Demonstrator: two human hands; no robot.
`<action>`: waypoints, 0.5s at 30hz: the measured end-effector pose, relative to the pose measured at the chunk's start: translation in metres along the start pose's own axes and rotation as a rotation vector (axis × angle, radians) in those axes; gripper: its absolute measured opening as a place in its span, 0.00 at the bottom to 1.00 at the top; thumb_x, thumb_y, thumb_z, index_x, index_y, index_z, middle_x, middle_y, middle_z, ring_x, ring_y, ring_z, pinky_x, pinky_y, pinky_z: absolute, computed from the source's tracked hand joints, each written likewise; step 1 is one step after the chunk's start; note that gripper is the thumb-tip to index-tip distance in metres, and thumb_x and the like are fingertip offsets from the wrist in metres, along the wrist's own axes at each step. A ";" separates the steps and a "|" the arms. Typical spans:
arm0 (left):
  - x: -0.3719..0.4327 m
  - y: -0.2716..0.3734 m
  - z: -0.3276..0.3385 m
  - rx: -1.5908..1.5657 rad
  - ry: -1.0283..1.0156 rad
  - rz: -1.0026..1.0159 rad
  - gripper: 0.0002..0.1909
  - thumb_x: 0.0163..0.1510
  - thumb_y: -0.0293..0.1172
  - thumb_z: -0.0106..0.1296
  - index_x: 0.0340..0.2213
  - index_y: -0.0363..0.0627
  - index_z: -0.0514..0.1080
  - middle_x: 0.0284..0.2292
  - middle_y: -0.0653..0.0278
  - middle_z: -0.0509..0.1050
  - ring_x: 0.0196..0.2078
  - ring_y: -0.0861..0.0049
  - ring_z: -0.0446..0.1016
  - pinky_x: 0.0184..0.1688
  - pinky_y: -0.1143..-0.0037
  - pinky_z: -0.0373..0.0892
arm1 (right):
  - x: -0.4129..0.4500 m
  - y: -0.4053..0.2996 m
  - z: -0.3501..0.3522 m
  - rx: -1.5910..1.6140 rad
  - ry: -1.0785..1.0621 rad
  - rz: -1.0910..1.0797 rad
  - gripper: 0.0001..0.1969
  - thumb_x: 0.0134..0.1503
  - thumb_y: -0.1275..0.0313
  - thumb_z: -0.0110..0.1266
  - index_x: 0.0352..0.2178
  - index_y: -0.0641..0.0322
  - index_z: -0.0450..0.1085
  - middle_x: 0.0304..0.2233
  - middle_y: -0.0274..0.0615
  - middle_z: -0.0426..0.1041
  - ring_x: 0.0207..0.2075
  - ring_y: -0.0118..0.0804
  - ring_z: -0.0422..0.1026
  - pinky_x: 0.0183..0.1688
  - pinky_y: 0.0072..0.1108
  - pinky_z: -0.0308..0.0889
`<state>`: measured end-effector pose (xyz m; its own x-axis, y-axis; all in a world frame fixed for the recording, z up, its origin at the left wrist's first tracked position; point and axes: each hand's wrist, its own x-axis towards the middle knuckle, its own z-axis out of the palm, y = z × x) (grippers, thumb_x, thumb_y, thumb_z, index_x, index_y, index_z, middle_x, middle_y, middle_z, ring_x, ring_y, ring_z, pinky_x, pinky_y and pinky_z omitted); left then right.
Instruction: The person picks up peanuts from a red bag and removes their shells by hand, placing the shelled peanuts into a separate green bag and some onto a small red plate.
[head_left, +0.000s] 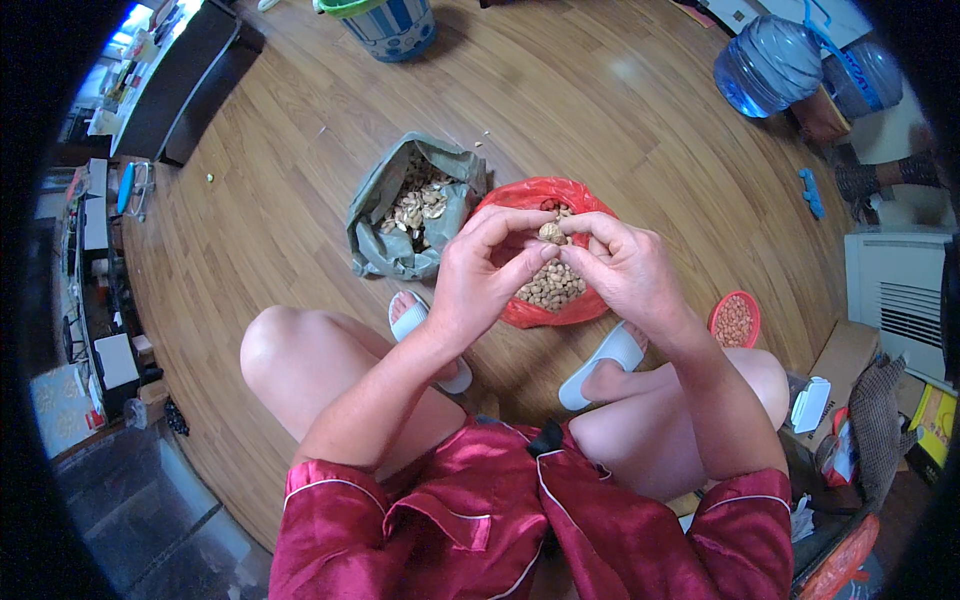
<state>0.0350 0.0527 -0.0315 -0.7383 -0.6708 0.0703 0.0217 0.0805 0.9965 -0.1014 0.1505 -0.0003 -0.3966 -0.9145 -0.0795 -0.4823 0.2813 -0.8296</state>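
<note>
Between the fingertips of both hands I hold a peanut in its shell (553, 233). My left hand (491, 259) pinches it from the left with thumb and forefinger, and my right hand (619, 259) does the same from the right. Beneath them, a red plastic bag (592, 306) lies open on the floor with many unshelled peanuts (553, 286) inside; my hands cover part of it. Left of that stands a grey-green plastic bag (375, 251) holding broken peanut shells (418, 206). A red bowl (757, 319) of shelled peanut kernels (733, 322) sits beside my right knee.
White slippers (596, 371) are on my feet near the red bag. A striped blue waste bin (390, 34) stands at the far side of the wooden floor (285, 202). Large water bottles (769, 67) and a white vented appliance (896, 289) are along the right.
</note>
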 end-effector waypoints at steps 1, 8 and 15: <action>0.001 0.000 0.000 0.014 -0.010 -0.004 0.11 0.46 0.27 0.51 0.33 0.38 0.68 0.28 0.63 0.68 0.30 0.82 0.69 0.32 0.83 0.66 | -0.001 0.003 0.003 0.030 0.011 -0.009 0.10 0.44 0.69 0.53 0.30 0.58 0.68 0.21 0.45 0.70 0.21 0.36 0.70 0.23 0.23 0.63; 0.001 0.000 -0.003 0.122 -0.039 0.048 0.10 0.46 0.27 0.51 0.31 0.38 0.69 0.28 0.63 0.68 0.29 0.82 0.68 0.31 0.82 0.65 | -0.001 0.008 0.008 0.029 0.046 -0.136 0.08 0.44 0.70 0.52 0.27 0.60 0.68 0.19 0.45 0.69 0.21 0.38 0.70 0.23 0.24 0.63; -0.003 -0.011 -0.001 -0.141 -0.102 -0.224 0.08 0.48 0.26 0.48 0.32 0.36 0.67 0.29 0.68 0.67 0.32 0.86 0.66 0.35 0.83 0.64 | 0.000 0.008 0.009 0.093 -0.063 0.004 0.08 0.44 0.70 0.52 0.25 0.63 0.68 0.18 0.46 0.69 0.19 0.35 0.69 0.21 0.23 0.62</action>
<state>0.0378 0.0528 -0.0425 -0.7990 -0.5822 -0.1504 -0.0616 -0.1695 0.9836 -0.0982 0.1504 -0.0115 -0.3468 -0.9308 -0.1156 -0.4047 0.2597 -0.8768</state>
